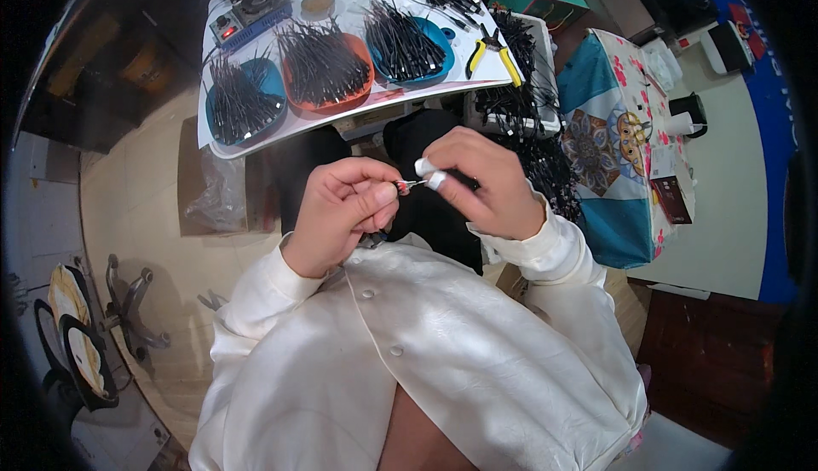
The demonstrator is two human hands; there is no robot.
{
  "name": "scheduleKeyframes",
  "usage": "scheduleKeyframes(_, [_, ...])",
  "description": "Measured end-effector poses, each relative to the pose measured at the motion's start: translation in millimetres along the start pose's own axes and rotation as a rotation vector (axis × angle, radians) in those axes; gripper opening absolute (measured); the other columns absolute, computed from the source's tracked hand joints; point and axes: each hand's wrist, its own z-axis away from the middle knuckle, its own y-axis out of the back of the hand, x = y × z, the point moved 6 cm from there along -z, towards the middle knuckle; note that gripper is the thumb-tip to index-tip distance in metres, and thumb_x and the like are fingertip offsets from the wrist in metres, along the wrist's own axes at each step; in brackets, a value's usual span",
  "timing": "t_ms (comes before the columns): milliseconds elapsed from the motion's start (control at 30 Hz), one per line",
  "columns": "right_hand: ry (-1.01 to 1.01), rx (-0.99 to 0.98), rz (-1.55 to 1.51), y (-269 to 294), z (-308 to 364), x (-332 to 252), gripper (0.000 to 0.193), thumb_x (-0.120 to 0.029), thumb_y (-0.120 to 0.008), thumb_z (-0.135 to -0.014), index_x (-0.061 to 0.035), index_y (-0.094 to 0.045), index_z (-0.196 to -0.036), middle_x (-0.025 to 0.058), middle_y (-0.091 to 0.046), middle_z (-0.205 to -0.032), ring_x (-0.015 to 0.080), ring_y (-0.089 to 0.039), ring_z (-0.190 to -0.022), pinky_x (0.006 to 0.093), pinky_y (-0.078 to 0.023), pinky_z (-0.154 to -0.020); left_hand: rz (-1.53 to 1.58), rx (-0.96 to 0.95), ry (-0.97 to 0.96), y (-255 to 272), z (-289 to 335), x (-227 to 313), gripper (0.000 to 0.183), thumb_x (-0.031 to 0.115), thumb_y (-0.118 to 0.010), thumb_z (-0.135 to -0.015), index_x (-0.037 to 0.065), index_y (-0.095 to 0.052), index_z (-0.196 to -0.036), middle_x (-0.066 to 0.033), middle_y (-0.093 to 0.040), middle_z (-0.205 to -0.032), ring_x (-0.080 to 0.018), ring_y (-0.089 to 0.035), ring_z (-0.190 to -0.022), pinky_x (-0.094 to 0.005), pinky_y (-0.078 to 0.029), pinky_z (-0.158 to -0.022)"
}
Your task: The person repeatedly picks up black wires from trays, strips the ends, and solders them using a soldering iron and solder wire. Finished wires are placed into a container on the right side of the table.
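In front of my chest, the thumb and fingers of my left hand [348,208] pinch a small wire end [404,186] with a red part. It is too small to make out exactly. My right hand [494,183] wears white covers on its thumb and index finger. Those two fingertips close on the thin, light-coloured tip that sticks out toward them. Beyond my hands, at the near edge of the white table [400,96], stand a left blue bowl [271,79], an orange bowl [331,106] and a right blue bowl [440,41], all full of short black cables.
Yellow and black pliers [489,55] lie at the table's right corner. A blue device [252,24] with a red light stands at the back left. More black cables fill a white crate [545,70] beside the table. A side table with a patterned cloth [596,147] is at the right.
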Motion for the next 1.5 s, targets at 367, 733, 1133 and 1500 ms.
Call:
scheduleKeyframes(367, [0.028,0.016,-0.09,-2,-1,6,0.014,0.001,-0.067,-0.079,0.0008,-0.061,-0.092,0.0079,-0.062,-0.088,0.0206,-0.06,-0.077,0.0302,-0.048,-0.068,0.2,-0.054,0.106,-3,-4,-7,0.012,0.004,-0.06,-0.092,-0.004,-0.063,-0.101,-0.0052,-0.056,-0.068,-0.0069,-0.046,-0.056,-0.0187,-0.029,-0.047])
scheduleKeyframes(733, [0.216,0.158,0.257,2,6,-10,0.035,-0.006,-0.076,-0.068,-0.0029,-0.064,-0.101,0.0102,-0.064,-0.099,0.0286,-0.062,-0.083,0.0354,-0.05,-0.069,0.321,-0.063,0.123,-1,-1,-11,0.014,0.005,-0.059,-0.092,-0.003,-0.063,-0.104,-0.0055,-0.056,-0.07,-0.0052,-0.041,-0.054,-0.019,-0.028,-0.046])
scheduleKeyframes(1133, [0.196,-0.022,0.164,-3,-1,-16,0.013,-0.002,-0.065,-0.073,-0.0014,-0.063,-0.086,0.0064,-0.06,-0.079,0.0174,-0.057,-0.069,0.028,-0.043,-0.059,0.303,-0.173,0.277,-6,1,-18,0.014,0.005,-0.061,-0.091,0.0,-0.065,-0.103,-0.004,-0.059,-0.071,-0.0054,-0.042,-0.054,-0.0194,-0.03,-0.047])
scheduleKeyframes(1500, [-0.171,-0.115,-0.134,2,5,8,0.019,-0.003,-0.07,-0.079,-0.0024,-0.064,-0.097,0.0071,-0.063,-0.089,0.02,-0.06,-0.079,0.0296,-0.048,-0.068,0.135,-0.159,0.105,2,-8,-12,0.012,0.004,-0.063,-0.09,-0.006,-0.065,-0.097,-0.0048,-0.056,-0.068,-0.007,-0.046,-0.056,-0.0193,-0.031,-0.048])
